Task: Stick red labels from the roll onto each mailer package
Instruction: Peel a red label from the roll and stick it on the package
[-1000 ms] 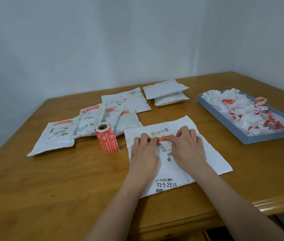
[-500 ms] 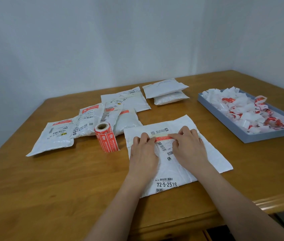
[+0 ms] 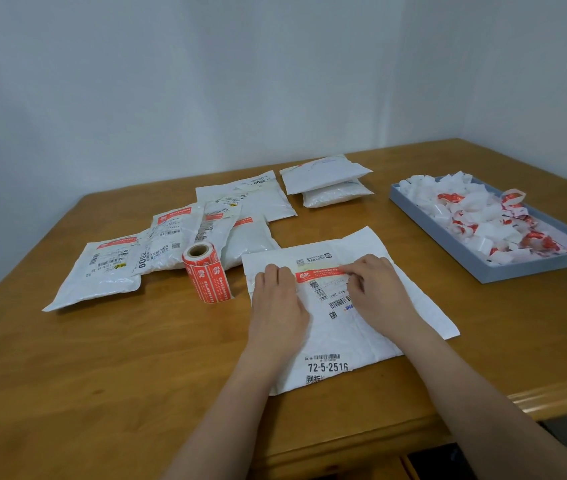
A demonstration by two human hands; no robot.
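A flat white mailer (image 3: 410,289) with barcodes lies in front of me on the wooden table. A red label (image 3: 320,274) lies across its upper part. My left hand (image 3: 277,306) rests flat on the mailer just left of the label, fingertips at its left end. My right hand (image 3: 382,292) presses its fingertips on the label's right end. The red label roll (image 3: 206,271) stands upright on the table, to the left of the mailer. Several white mailers (image 3: 157,244) with red labels lie overlapping behind the roll.
Two stacked white mailers (image 3: 327,181) sit at the back centre. A shallow grey-blue tray (image 3: 504,268) at the right holds crumpled white and red backing scraps. The table's front edge (image 3: 344,441) runs just below my forearms. White walls meet in a corner behind.
My hands have slid apart along the red label, so more of it shows between them. The mailer and the roll have stayed in place.
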